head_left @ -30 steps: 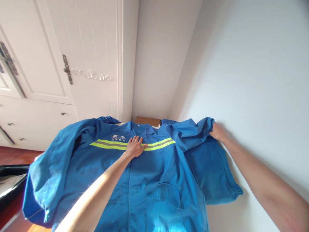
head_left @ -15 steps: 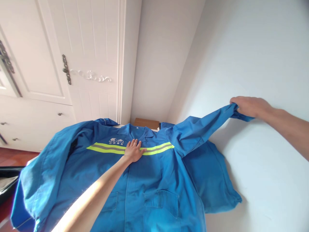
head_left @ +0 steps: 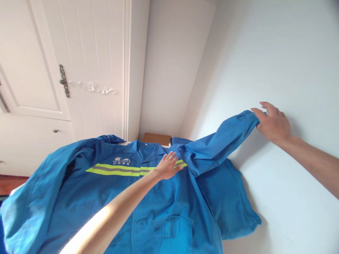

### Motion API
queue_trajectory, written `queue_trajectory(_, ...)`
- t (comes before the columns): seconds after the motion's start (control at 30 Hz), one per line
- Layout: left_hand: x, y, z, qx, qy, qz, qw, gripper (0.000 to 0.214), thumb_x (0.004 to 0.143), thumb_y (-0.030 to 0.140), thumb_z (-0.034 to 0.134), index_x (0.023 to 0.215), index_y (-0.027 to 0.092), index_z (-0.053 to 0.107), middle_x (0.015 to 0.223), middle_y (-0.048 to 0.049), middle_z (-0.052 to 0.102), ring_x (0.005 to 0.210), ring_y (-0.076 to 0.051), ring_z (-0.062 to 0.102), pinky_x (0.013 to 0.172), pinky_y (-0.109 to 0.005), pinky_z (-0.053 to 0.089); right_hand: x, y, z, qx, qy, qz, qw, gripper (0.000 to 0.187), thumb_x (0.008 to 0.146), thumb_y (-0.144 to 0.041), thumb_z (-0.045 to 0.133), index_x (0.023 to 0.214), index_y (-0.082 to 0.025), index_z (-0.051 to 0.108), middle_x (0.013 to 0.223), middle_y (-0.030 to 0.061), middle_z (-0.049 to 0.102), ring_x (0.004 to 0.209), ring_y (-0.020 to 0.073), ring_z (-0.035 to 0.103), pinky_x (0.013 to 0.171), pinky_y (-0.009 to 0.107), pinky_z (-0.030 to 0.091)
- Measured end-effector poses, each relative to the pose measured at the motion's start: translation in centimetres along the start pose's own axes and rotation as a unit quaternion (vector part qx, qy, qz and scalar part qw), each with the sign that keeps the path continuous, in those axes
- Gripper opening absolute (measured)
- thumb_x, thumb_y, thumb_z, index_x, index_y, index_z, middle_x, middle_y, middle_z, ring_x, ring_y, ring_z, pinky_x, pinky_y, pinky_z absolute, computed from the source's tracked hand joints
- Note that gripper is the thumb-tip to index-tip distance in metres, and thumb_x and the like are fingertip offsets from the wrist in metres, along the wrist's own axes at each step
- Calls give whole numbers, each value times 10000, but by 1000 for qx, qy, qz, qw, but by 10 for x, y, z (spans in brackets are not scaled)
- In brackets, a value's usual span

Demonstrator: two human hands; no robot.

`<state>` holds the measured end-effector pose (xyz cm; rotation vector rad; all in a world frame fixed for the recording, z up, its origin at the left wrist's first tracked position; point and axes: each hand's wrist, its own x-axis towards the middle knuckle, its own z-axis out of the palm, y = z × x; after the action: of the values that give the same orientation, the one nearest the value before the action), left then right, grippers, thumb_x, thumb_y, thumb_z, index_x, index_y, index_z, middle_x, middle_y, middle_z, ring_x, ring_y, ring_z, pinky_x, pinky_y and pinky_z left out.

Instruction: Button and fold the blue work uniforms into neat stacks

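Observation:
A blue work jacket [head_left: 111,197] with a yellow and grey reflective stripe [head_left: 113,170] lies spread out in front of me, collar away from me. My left hand [head_left: 167,165] rests flat and open on its chest, at the right end of the stripe near the shoulder. My right hand [head_left: 272,121] pinches the cuff of the right sleeve [head_left: 217,141] and holds it stretched out and raised against the white wall, with the other fingers spread.
A white wall [head_left: 265,53] runs along the right. White wardrobe doors with a dark metal handle [head_left: 64,81] stand at the back left. A small wooden piece [head_left: 156,138] shows behind the collar. Red-brown floor [head_left: 10,183] is visible at the left.
My right hand has pulled the bunched sleeve up and out to the right until it is stretched. My left hand has slid right along the stripe toward the shoulder.

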<state>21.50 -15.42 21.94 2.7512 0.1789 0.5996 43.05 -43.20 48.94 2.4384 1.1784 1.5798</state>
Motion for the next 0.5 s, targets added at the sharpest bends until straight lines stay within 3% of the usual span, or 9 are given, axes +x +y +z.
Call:
queue_trajectory(0.07, 18, 23, 13, -39, -9, 33, 999, 676, 978, 543, 266, 1479, 106, 389, 1575, -145, 280, 1489, -280, 139, 1190, -458, 183, 15, -3, -5, -19, -29, 73, 997, 462, 877, -127, 471, 1334, -149, 535, 1452, 233, 404, 1213, 367, 476, 884, 494, 416)
queue_trajectory(0.2, 44, 48, 40, -64, -36, -22, 997, 768, 961, 573, 261, 1482, 16, 352, 1561, -216, 263, 1475, -359, 137, 1179, -532, 167, 48, -3, -17, -13, -152, 245, 957, 362, 920, -270, 487, 1193, -89, 640, 1186, 289, 572, 1085, 391, 551, 794, 534, 412)
queue_trajectory(0.3, 50, 50, 54, -55, -30, -32, 998, 856, 923, 653, 259, 1505, 27, 311, 1571, -207, 236, 1477, -358, 131, 1196, -507, 136, 64, -4, -15, 176, -183, 349, 902, 332, 902, -206, 531, 1143, -7, 644, 955, 240, 650, 911, 298, 628, 757, 488, 460)
queue_trajectory(0.4, 48, 48, 57, -56, -33, -38, 997, 952, 873, 736, 225, 1525, 42, 259, 1590, -174, 193, 1485, -347, 109, 1209, -509, 111, 74, -15, -3, 434, -62, 386, 812, 380, 893, -41, 461, 1254, -33, 581, 835, 126, 655, 684, 154, 623, 698, 399, 517)
queue_trajectory(0.5, 45, 48, 56, -71, -48, -44, 995, 988, 852, 760, 218, 1533, 45, 230, 1599, -154, 170, 1490, -342, 81, 1212, -522, 75, 85, -28, 5, 556, 85, 387, 730, 479, 860, 71, 405, 1251, -122, 602, 869, 63, 652, 614, 79, 587, 694, 316, 526)
